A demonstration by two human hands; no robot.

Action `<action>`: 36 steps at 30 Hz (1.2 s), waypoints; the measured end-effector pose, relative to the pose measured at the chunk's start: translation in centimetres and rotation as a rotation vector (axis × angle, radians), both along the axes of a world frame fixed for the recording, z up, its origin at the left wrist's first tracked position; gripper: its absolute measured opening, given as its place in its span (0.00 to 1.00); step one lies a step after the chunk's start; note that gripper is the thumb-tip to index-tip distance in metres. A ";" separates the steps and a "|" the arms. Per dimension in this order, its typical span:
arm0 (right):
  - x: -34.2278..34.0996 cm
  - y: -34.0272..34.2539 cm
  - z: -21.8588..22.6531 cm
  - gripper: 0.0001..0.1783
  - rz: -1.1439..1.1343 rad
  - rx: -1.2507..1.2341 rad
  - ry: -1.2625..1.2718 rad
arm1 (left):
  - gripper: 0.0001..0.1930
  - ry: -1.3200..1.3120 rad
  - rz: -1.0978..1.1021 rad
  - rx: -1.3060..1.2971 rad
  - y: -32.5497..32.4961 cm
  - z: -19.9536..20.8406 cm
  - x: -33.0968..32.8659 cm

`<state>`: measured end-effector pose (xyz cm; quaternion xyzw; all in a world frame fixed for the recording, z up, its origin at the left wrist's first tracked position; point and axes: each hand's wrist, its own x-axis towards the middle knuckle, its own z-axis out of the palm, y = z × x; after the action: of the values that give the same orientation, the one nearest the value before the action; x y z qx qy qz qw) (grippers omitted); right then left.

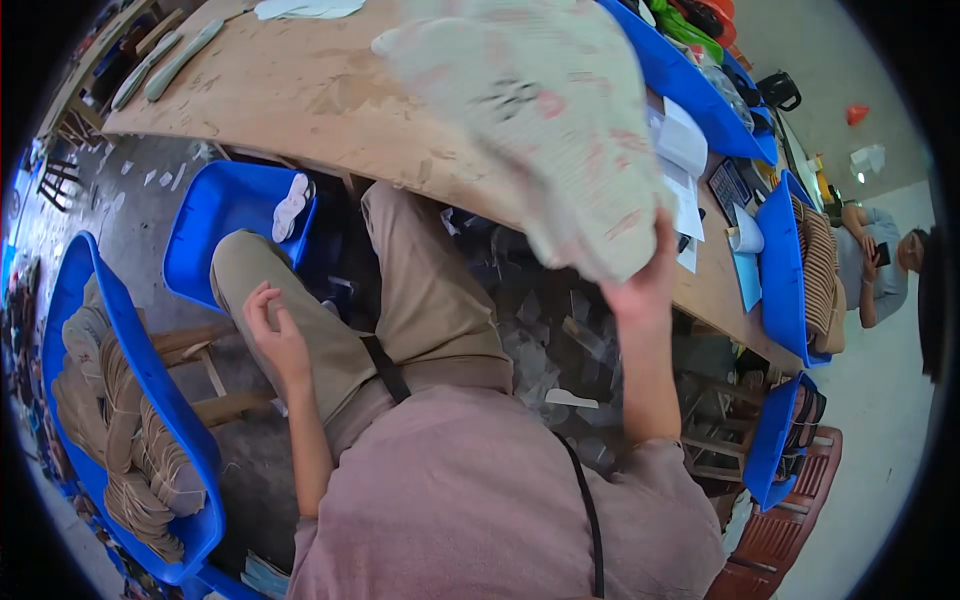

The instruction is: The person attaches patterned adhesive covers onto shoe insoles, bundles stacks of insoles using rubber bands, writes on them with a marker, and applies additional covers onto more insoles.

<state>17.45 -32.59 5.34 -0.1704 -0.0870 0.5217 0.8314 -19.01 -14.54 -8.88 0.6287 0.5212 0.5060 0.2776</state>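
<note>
While right fingers (663, 238) grip pale patterned material (550, 120), left fingers (258, 304) curl loosely open; a table (290, 90) lies ahead.

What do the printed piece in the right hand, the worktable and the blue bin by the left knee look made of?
Printed piece: perhaps cloth or woven plastic, matt; droops softly, but blur leaves it open.
Worktable: likely wood, dull; tan with darker scuffs.
Blue bin: probably moulded plastic, smooth; even colour, rounded corners.
</note>
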 end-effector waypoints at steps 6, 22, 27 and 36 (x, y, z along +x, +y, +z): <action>11.7 -3.2 -1.3 0.26 -0.622 -0.319 -0.192 | 0.10 -0.027 -0.195 -0.037 0.2 0.4 3.6; 16.0 -7.4 -5.4 0.35 -0.636 -0.757 -0.324 | 0.08 0.038 -0.596 0.197 5.9 7.3 13.6; 14.1 -9.9 -1.5 0.35 -0.327 -1.588 -0.864 | 0.10 0.036 -0.681 0.359 8.9 9.0 14.8; 14.1 1.6 0.2 0.31 -0.468 -1.688 -1.889 | 0.09 -0.042 -0.784 0.414 15.9 8.2 18.9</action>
<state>31.51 -30.98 5.49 -0.9532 -0.2518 -0.0648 0.1545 -0.13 1.35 -0.64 0.8109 0.1251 0.4688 0.3271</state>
